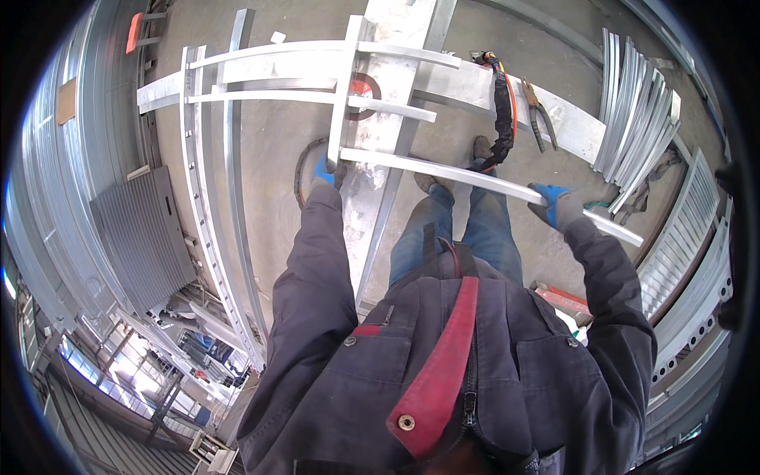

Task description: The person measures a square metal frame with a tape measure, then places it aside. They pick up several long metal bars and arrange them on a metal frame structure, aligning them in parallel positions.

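We hold a pale metal bar (467, 179) over our legs, running from eleven to three o'clock
Our right hand (552, 206), near three o'clock, is clamped on the bar; our left hand (324, 171), at eleven, is at the near end of a metal crosspiece (346, 87), though we cannot tell whether its fingers close; pliers (531, 96) lie on a metal beam (576, 131) at two o'clock
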### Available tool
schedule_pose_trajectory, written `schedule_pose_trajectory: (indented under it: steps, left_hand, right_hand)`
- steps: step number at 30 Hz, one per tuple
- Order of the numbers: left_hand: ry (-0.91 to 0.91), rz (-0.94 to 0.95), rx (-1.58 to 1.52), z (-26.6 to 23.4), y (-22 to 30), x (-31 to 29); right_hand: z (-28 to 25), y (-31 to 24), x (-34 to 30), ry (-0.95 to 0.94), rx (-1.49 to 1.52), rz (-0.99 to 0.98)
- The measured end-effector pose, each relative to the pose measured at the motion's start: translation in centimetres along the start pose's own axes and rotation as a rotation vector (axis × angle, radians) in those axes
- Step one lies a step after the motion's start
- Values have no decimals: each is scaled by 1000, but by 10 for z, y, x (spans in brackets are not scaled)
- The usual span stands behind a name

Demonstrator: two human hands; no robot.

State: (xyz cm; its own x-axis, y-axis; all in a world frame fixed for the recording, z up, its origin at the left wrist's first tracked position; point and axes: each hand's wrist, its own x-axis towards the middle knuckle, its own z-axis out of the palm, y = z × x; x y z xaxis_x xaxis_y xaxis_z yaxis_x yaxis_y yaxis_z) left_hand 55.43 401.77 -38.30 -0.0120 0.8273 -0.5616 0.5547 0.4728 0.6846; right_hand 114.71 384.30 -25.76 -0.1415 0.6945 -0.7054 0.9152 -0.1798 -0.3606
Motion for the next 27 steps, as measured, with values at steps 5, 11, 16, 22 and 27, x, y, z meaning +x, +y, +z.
schedule_pose_trajectory:
  steps: [5, 11, 16, 22, 27]
  left_hand:
    - [23, 96, 29, 0, -2, 2]
    - [-39, 40, -65, -2, 6, 10]
    - [-37, -26, -160, -6, 8, 15]
    - [3, 146, -102, -8, -9, 21]
    - [3, -110, -216, -8, -11, 18]
  right_hand:
    - [35, 2, -4, -13, 147, -7]
    - [28, 7, -6, 30, 87, 1]
    - [10, 23, 15, 80, 127, -60]
    - [-14, 16, 11, 116, 17, -102]
    - [-17, 6, -12, 159, 0, -92]
